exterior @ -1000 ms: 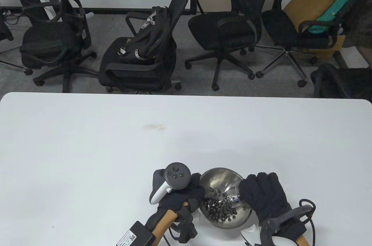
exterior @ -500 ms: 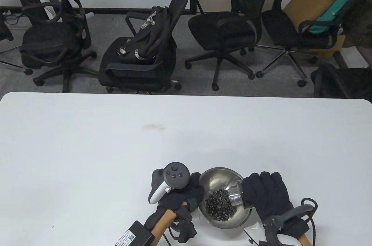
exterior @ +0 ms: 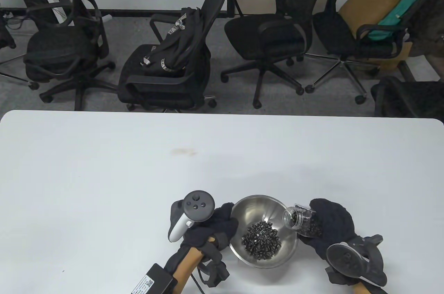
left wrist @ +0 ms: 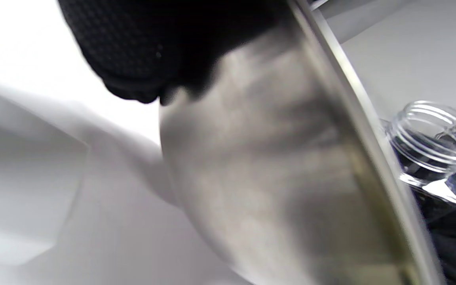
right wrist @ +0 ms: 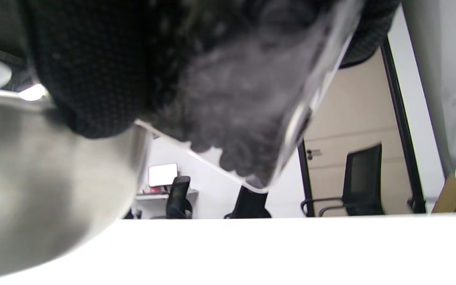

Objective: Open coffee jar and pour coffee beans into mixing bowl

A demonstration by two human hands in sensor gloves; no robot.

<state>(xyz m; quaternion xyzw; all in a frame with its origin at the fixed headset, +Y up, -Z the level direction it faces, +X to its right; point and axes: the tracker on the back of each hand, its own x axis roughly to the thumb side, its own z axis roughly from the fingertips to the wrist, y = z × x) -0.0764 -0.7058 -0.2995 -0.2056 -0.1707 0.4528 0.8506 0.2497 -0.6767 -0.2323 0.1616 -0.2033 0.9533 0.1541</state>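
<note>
A steel mixing bowl (exterior: 249, 209) stands near the table's front edge with a heap of coffee beans (exterior: 262, 236) in it. My left hand (exterior: 220, 226) holds the bowl's left rim; the left wrist view shows the bowl's outer wall (left wrist: 267, 178) under my fingers (left wrist: 141, 51). My right hand (exterior: 329, 224) grips a clear, lidless coffee jar (exterior: 300, 219), tilted with its mouth up-left over the bowl's right rim, with beans still inside. The jar's open mouth (left wrist: 434, 134) shows in the left wrist view. The jar (right wrist: 259, 99) fills the right wrist view, the bowl (right wrist: 42, 178) beside it.
The white table (exterior: 138, 169) stretches far and left of the bowl, with a small brown stain (exterior: 182, 151) near its middle. Several black office chairs (exterior: 173, 65) stand beyond the far edge. No lid is in view.
My right hand has rolled back and moved right, tipping the jar's mouth upward out of the bowl; the pouring has stopped. The bowl and my left hand have shifted slightly left.
</note>
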